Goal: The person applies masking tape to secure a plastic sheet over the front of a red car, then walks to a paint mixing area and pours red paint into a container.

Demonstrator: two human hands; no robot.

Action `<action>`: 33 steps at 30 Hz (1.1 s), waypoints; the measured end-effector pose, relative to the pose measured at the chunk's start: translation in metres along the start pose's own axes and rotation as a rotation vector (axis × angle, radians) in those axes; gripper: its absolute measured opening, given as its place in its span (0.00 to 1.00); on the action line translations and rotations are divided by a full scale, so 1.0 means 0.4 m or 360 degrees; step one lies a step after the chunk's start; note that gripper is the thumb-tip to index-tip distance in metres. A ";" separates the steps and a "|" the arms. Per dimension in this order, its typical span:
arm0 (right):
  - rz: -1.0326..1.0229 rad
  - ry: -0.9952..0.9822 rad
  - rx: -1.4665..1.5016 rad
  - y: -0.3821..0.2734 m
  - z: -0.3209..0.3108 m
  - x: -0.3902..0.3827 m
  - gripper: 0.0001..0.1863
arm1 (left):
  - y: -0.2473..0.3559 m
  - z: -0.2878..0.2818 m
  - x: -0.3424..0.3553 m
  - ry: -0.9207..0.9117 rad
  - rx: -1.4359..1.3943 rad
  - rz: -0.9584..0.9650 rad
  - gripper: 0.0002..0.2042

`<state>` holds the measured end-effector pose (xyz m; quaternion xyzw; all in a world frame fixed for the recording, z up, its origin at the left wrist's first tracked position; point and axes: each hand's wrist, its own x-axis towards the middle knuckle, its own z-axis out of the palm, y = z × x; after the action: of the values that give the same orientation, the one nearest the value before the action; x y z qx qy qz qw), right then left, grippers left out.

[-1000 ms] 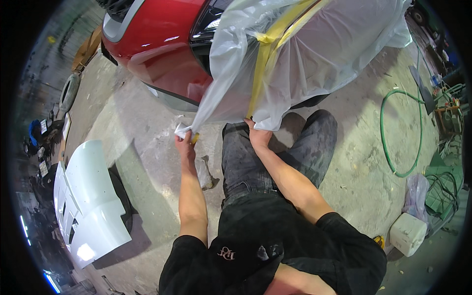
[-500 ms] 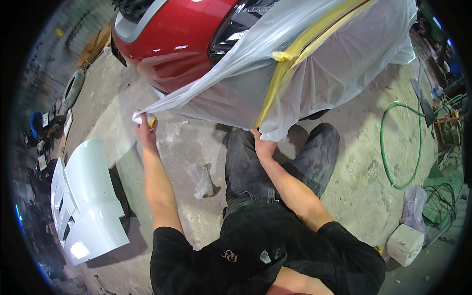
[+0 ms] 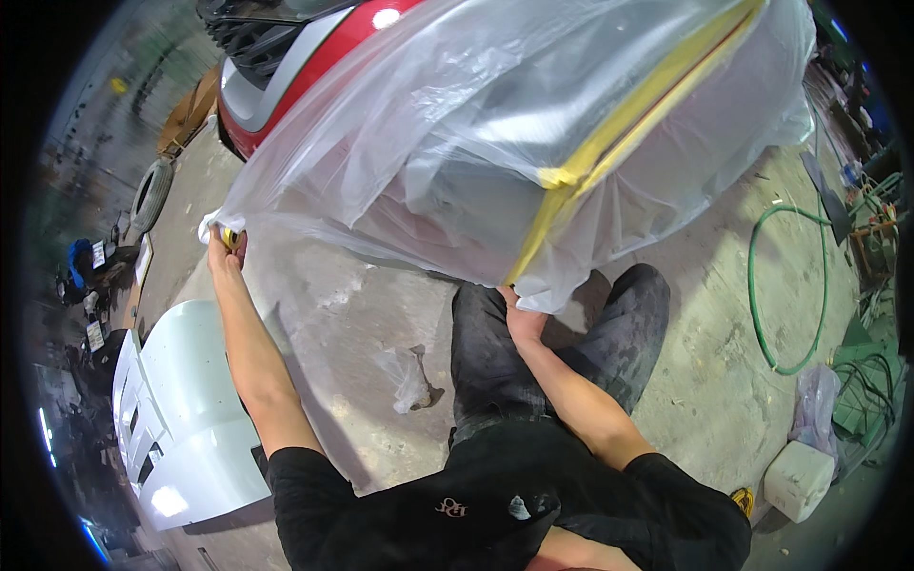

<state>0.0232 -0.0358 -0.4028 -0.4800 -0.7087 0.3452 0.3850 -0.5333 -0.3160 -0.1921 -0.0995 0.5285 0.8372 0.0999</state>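
Your left hand (image 3: 225, 249) grips the corner of the plastic sheet (image 3: 457, 143) draped over the red car (image 3: 314, 57); your right hand (image 3: 522, 319) pinches its lower edge by the yellow tape (image 3: 609, 143).

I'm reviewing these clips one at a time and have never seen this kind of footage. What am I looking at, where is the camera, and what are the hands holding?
There is no machine here: a person works with two bare hands. The round, bent picture comes from a wide fisheye camera worn on the person's head and looking down, so the forearms enter from below and straight edges curve near the rim.

The left hand, arm stretched out, grips the corner of a clear thin plastic sheet together with something small and yellow that I cannot identify. The right hand holds the sheet's lower edge, by a yellow tape strip running across it. The sheet is draped over a red car.

On the concrete floor lie a pale white body panel, a crumpled scrap of clear plastic, a green hose and a white plastic canister.
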 end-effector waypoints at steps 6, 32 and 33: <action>-0.0036 0.0074 -0.0053 0.006 -0.010 -0.001 0.25 | 0.054 0.073 0.007 0.0323 -0.0006 0.0021 0.19; 0.0413 -0.0952 -0.0131 -0.081 -0.112 -0.030 0.19 | 0.228 -0.090 -0.558 -0.0750 -0.0328 0.0919 0.24; 0.0461 -0.1211 0.0246 -0.075 -0.135 -0.064 0.20 | 0.136 -0.024 -0.696 -0.0871 -0.0185 0.0936 0.25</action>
<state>0.0644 -0.0627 -0.3573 -0.3829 -0.6975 0.6007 0.0779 -0.2804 -0.3649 -0.0732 0.2770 0.4400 0.8541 -0.0128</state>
